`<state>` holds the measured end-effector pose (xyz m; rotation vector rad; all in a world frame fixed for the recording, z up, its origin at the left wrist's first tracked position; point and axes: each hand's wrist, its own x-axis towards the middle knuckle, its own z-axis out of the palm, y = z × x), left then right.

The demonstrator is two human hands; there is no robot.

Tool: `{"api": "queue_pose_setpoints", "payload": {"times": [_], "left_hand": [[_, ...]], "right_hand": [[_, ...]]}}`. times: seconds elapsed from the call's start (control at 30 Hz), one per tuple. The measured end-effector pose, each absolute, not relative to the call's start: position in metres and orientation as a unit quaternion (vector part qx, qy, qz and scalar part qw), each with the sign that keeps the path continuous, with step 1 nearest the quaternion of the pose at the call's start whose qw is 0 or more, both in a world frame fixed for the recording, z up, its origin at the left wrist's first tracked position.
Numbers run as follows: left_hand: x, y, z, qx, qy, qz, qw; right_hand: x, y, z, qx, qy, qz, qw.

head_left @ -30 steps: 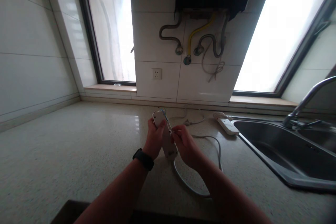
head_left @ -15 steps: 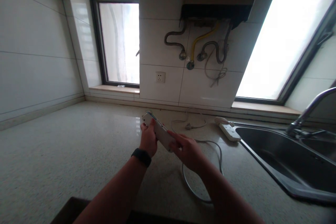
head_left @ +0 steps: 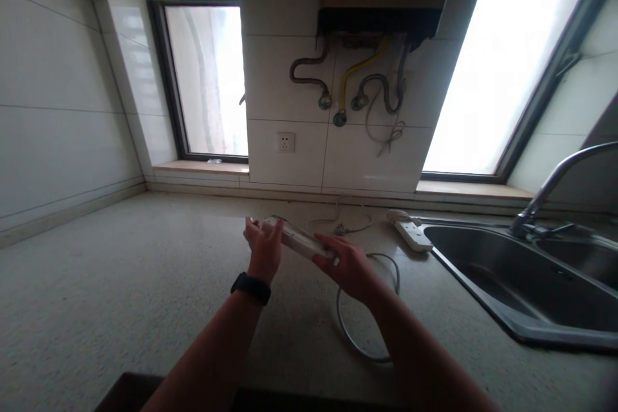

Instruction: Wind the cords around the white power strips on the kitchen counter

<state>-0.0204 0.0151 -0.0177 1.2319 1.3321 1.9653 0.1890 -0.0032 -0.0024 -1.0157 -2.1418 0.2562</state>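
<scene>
Between my two hands, above the countertop, is a long white power strip (head_left: 302, 242), tilted with its left end higher. My left hand (head_left: 263, 247) grips that left end, the thumb on the near side and some fingertips sticking out past it. At the lower right end, my right hand (head_left: 348, 265) has its fingers wrapped round the strip. A grey cable (head_left: 342, 322) loops on the counter by my right forearm. Its join to the strip is hidden by my right hand. The strip's sockets cannot be made out.
A second white power strip (head_left: 411, 234) with a coiled cord lies beside the steel sink (head_left: 476, 283). A plug (head_left: 340, 229) and thin cord rest near the back wall. The faucet (head_left: 550, 187) rises at the right. A wall socket (head_left: 286, 142) sits below the water heater's pipes.
The power strip has been turned in my hands, from its broad flat face to a narrower side, and lies more level. My left hand has shifted its fingers. The view has swung slightly right.
</scene>
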Motion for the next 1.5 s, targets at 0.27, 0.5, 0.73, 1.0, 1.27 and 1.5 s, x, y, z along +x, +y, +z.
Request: {"api": "queue_pose_setpoints", "payload": {"times": [0.27, 0.5, 0.73, 1.0, 1.27, 1.5], "left_hand": [[-0.022, -0.009, -0.002, 0.854, 0.356, 0.373, -0.064], [-0.007, -0.020, -0.002, 0.859, 0.412, 0.289, -0.094], [-0.002, -0.020, -0.004, 0.835, 0.475, 0.277, -0.028], [-0.006, -0.021, 0.002, 0.838, 0.450, 0.293, 0.098], [-0.004, -0.021, 0.000, 0.573, 0.308, 0.534, 0.541], [-0.010, -0.005, 0.004, 0.337, 0.271, 0.720, 0.543]], "right_hand": [[0.209, -0.003, 0.012, -0.366, -0.846, 0.137, 0.363], [0.221, 0.001, 0.014, -0.334, -0.860, 0.174, 0.345], [0.223, 0.007, 0.014, -0.425, -0.800, 0.172, 0.387], [0.237, 0.011, 0.016, -0.358, -0.808, 0.261, 0.388], [0.234, 0.022, 0.011, -0.338, -0.737, 0.336, 0.478], [0.242, 0.039, 0.003, -0.406, -0.680, 0.261, 0.551]]}}
